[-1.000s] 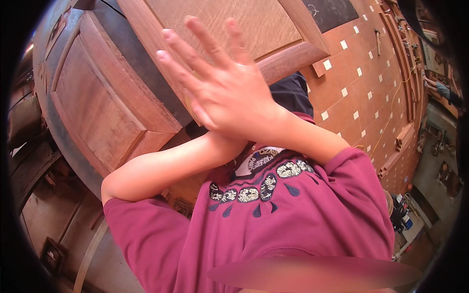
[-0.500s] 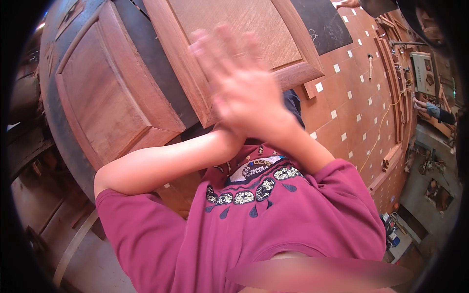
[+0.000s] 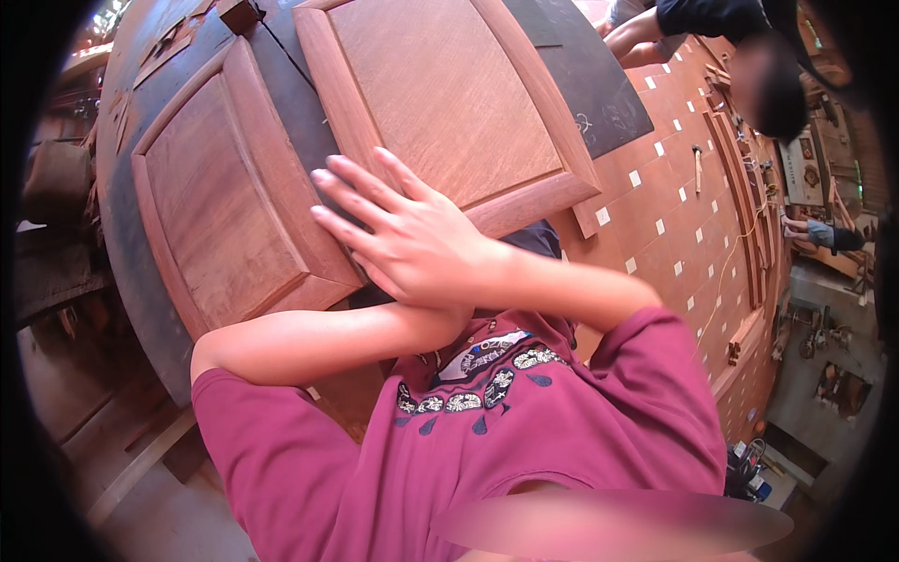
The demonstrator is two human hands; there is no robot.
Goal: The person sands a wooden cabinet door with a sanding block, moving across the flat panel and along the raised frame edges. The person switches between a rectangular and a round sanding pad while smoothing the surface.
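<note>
A framed wooden panel (image 3: 449, 94) lies beside a second framed panel (image 3: 215, 197) on the dark tabletop (image 3: 304, 122), just beyond the hands; past it spread a white-dotted terracotta floor (image 3: 637, 225) with a hammer (image 3: 697, 169), and another person (image 3: 721, 23). The right hand (image 3: 426, 248), open with fingers spread, crosses over the left wrist (image 3: 426, 323); whether the hidden left hand is open or closed, I cannot tell.

Right grip (image 3: 426, 245) lower, co-worker (image 3: 702, 19) more visible
</note>
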